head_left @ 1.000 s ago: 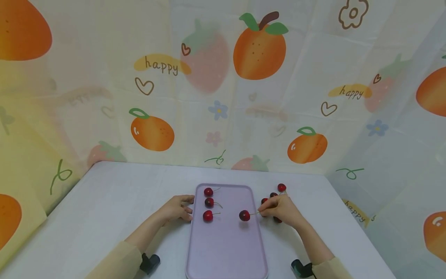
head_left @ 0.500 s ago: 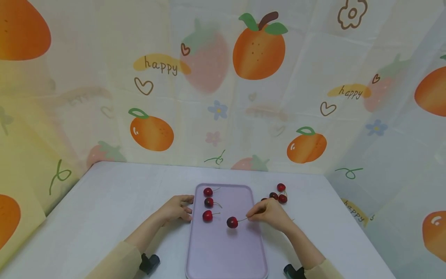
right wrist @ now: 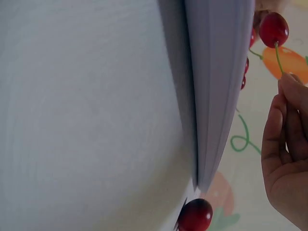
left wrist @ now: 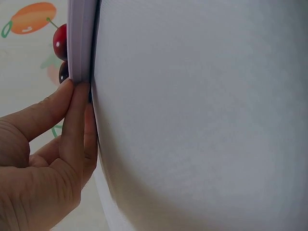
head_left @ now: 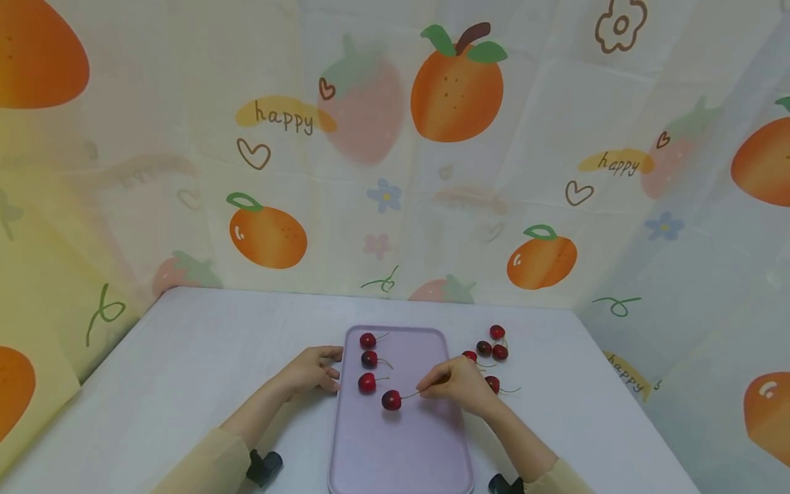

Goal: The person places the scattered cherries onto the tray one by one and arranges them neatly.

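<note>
My right hand point(head_left: 459, 384) pinches the thin green stem of a dark red cherry point(head_left: 391, 400) between thumb and fingertips. The fruit hangs over the lilac tray point(head_left: 401, 453), with a faint shadow below it. Also in the right wrist view, the held cherry point(right wrist: 274, 30) dangles by its stem beyond the tray's side wall point(right wrist: 219, 86). Three cherries form a column along the tray's left side: a far one point(head_left: 367, 340), a middle one point(head_left: 369, 359) and a near one point(head_left: 367, 383). At the tray's left edge rests my left hand point(head_left: 311, 369), its loosely extended fingertips touching the rim.
Several more cherries point(head_left: 484, 348) lie on the white table point(head_left: 568, 412) right of the tray, one point(head_left: 492, 383) partly behind my right hand. A fruit-patterned cloth point(head_left: 382, 206) hangs along the back and sides. Each wrist carries a small black camera point(head_left: 265, 468).
My right hand has carried the cherry leftward and slightly nearer, from the tray's right edge to over its middle. Cherries behind that hand have come into view. The left hand stays still.
</note>
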Available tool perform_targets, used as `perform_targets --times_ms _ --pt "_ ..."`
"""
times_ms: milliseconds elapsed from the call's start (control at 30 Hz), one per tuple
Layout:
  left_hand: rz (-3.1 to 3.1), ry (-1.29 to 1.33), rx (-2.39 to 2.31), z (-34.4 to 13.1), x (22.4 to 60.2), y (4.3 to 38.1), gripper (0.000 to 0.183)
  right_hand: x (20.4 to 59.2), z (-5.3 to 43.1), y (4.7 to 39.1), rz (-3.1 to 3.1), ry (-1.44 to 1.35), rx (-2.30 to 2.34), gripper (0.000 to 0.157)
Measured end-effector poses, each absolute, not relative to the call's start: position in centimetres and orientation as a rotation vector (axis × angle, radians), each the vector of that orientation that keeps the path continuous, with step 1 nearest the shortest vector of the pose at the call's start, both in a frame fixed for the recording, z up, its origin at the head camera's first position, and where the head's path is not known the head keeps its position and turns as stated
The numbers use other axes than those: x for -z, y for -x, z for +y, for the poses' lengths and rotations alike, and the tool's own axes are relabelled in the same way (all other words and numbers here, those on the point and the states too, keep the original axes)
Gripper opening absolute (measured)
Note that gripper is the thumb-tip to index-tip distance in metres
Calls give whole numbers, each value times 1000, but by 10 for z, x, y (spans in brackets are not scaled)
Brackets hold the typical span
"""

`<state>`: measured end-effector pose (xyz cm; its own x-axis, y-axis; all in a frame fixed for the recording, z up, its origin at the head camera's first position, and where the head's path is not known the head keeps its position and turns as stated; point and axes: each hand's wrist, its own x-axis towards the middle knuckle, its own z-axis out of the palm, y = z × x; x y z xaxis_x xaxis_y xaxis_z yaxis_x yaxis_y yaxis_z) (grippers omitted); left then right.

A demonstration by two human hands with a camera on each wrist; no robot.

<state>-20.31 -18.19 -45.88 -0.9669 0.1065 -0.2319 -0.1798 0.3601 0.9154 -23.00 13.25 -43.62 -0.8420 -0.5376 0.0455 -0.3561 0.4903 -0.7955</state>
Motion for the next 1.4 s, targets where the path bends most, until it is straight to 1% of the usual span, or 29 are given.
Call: perform_targets --times_ms 433,633,967,1400 --pt "2384 39 -1632 -182 459 204 77 430 115 221 2593 739 1256 6" --pt "2381 35 -1633 -182 460 204 78 435 106 220 2613 724 1237 5" --pt "2378 42 -1631 -183 460 204 77 442 93 214 2626 818 1189 4" --pt "2374 46 -1635 -182 460 204 78 447 91 216 2644 837 1188 6"
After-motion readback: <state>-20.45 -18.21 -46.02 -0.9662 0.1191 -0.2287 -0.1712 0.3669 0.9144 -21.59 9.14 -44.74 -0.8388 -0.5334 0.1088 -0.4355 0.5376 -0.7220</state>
